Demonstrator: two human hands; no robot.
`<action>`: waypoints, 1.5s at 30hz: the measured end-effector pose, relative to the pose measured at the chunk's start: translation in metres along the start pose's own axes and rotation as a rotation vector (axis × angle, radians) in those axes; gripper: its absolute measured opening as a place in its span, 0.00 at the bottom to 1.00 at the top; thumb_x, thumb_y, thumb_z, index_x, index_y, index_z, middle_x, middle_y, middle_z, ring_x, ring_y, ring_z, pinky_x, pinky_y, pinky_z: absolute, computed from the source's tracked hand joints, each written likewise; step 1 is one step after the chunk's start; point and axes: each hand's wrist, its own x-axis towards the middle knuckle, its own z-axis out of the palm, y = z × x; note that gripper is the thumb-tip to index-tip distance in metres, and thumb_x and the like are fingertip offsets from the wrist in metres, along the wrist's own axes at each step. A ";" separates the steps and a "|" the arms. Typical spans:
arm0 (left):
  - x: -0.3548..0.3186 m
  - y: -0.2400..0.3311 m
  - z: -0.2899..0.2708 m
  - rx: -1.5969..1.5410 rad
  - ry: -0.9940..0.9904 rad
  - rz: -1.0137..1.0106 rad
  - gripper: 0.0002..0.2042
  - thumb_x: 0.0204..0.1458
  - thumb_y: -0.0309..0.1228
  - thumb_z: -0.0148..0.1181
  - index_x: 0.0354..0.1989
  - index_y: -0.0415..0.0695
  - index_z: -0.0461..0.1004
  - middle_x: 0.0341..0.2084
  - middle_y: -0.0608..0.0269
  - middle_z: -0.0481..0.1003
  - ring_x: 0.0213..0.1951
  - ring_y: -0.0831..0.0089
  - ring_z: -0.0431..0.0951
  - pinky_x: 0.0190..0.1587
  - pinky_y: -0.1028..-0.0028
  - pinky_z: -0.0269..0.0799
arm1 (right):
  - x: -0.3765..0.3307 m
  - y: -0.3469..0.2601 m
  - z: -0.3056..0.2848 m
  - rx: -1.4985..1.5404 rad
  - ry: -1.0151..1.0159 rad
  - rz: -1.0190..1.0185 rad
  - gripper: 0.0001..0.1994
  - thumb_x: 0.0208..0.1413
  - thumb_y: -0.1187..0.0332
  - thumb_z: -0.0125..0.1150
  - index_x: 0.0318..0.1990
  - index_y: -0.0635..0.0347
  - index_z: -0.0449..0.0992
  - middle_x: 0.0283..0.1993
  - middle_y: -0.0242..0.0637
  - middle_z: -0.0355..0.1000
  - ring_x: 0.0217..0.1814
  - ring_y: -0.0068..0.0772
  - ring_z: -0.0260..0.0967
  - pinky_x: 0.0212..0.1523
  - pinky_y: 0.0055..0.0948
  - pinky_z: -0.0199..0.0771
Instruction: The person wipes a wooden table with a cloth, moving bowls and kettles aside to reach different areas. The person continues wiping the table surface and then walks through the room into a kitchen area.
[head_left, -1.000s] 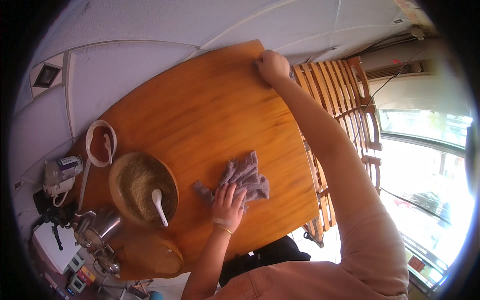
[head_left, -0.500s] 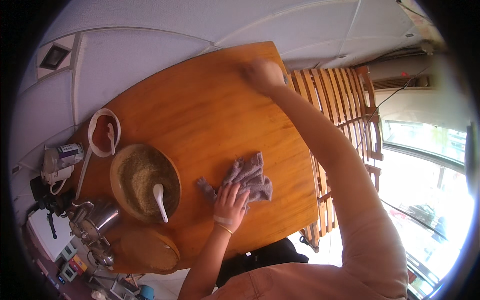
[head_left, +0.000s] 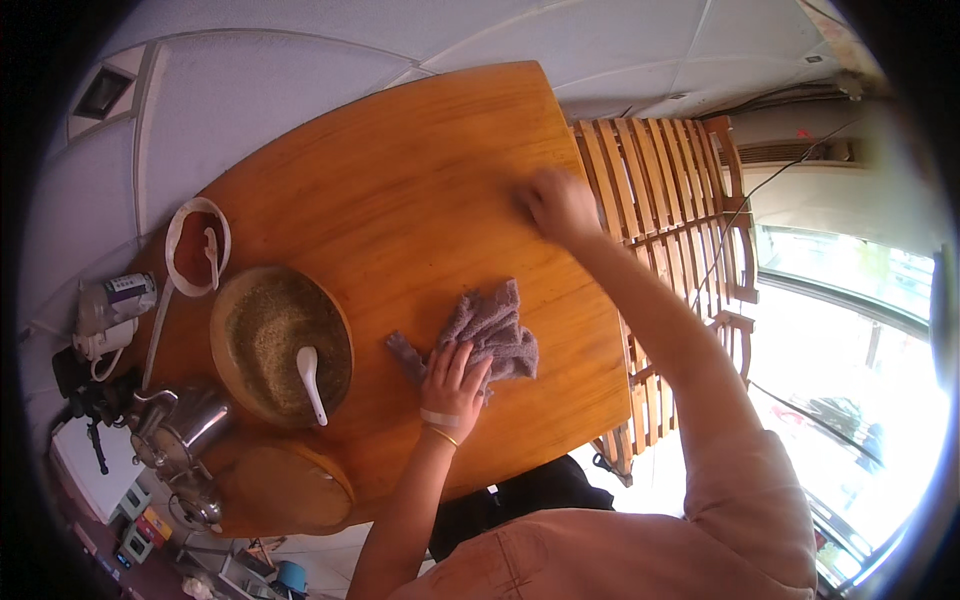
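Note:
My left hand [head_left: 455,388] lies with its fingers stretched out over the near left edge of a crumpled grey-purple cloth [head_left: 495,335]. The cloth rests on a wooden table [head_left: 400,190]. A strip of tape crosses the back of this hand, and a thin gold-coloured bracelet circles the wrist. Out over the far right part of the table is my right hand [head_left: 565,208], its fingers curled and blurred by motion. Whether it holds anything is not visible. Left of the cloth stands a large round bowl [head_left: 225,345] of pale grainy stuff, with a white spoon [head_left: 311,385] in it.
A smaller white-rimmed bowl [head_left: 224,262] with reddish contents and a spoon stands at the table's left edge. Nearer are a shiny metal kettle [head_left: 200,425] and a round wooden lid or board [head_left: 290,487]. A slatted wooden bench [head_left: 655,180] adjoins the table's right side.
My right hand has moved nearer and slightly right over the tabletop. My left hand stays on the cloth. The whole view has shifted a little.

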 end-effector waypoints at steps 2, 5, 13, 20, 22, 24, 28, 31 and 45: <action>0.000 0.000 0.000 -0.004 0.003 -0.005 0.29 0.38 0.27 0.69 0.55 0.55 0.73 0.59 0.56 0.66 0.61 0.50 0.66 0.64 0.47 0.62 | -0.037 0.000 -0.011 0.162 -0.111 0.027 0.10 0.54 0.59 0.62 0.30 0.56 0.78 0.34 0.41 0.75 0.39 0.48 0.75 0.36 0.45 0.75; 0.000 0.000 0.000 0.027 -0.019 -0.006 0.29 0.38 0.27 0.69 0.55 0.54 0.73 0.59 0.55 0.66 0.61 0.50 0.65 0.64 0.48 0.61 | -0.023 -0.001 -0.018 -0.005 -0.168 0.095 0.09 0.54 0.61 0.62 0.29 0.56 0.78 0.33 0.40 0.75 0.38 0.49 0.74 0.36 0.44 0.75; -0.001 0.000 0.001 0.023 0.010 0.016 0.28 0.39 0.27 0.68 0.54 0.53 0.74 0.59 0.55 0.66 0.62 0.50 0.64 0.64 0.47 0.61 | -0.038 0.001 -0.007 0.097 0.018 0.141 0.07 0.53 0.63 0.64 0.29 0.56 0.78 0.35 0.41 0.75 0.38 0.50 0.74 0.37 0.45 0.75; 0.000 0.000 0.001 0.026 0.010 0.018 0.28 0.39 0.27 0.68 0.54 0.54 0.74 0.59 0.56 0.66 0.62 0.50 0.64 0.63 0.47 0.61 | 0.042 0.021 0.009 0.015 0.157 0.199 0.09 0.52 0.60 0.64 0.31 0.56 0.80 0.34 0.42 0.77 0.38 0.50 0.75 0.38 0.46 0.75; 0.000 0.000 0.001 0.027 0.004 0.012 0.28 0.39 0.27 0.68 0.54 0.54 0.74 0.59 0.56 0.66 0.62 0.51 0.64 0.63 0.47 0.61 | 0.057 -0.001 0.009 0.012 0.066 0.260 0.10 0.53 0.61 0.61 0.30 0.57 0.80 0.34 0.44 0.77 0.37 0.50 0.75 0.37 0.46 0.76; 0.000 0.000 0.000 0.018 0.005 0.014 0.28 0.39 0.27 0.68 0.54 0.54 0.74 0.59 0.57 0.66 0.62 0.51 0.64 0.63 0.47 0.61 | 0.048 -0.034 0.008 -0.002 0.155 0.183 0.10 0.52 0.62 0.60 0.26 0.58 0.78 0.31 0.46 0.77 0.35 0.50 0.75 0.34 0.46 0.76; -0.001 -0.001 -0.001 0.007 0.004 0.010 0.28 0.39 0.27 0.68 0.54 0.53 0.74 0.59 0.57 0.66 0.62 0.51 0.64 0.64 0.47 0.61 | 0.002 -0.077 0.006 0.037 -0.125 -0.183 0.04 0.47 0.65 0.60 0.27 0.54 0.77 0.31 0.37 0.75 0.37 0.42 0.76 0.33 0.42 0.78; -0.001 -0.001 -0.001 -0.003 -0.009 0.001 0.28 0.39 0.27 0.68 0.54 0.53 0.74 0.59 0.57 0.66 0.62 0.51 0.64 0.64 0.46 0.61 | 0.000 -0.079 0.007 -0.131 -0.132 -0.052 0.07 0.52 0.62 0.59 0.28 0.53 0.77 0.32 0.40 0.76 0.36 0.45 0.76 0.32 0.45 0.77; -0.003 -0.003 0.001 -0.052 0.009 0.006 0.28 0.40 0.27 0.67 0.55 0.54 0.72 0.60 0.56 0.65 0.62 0.50 0.64 0.65 0.47 0.60 | 0.007 -0.093 0.029 0.007 0.059 0.124 0.09 0.52 0.59 0.62 0.29 0.54 0.78 0.31 0.41 0.75 0.34 0.48 0.75 0.32 0.45 0.76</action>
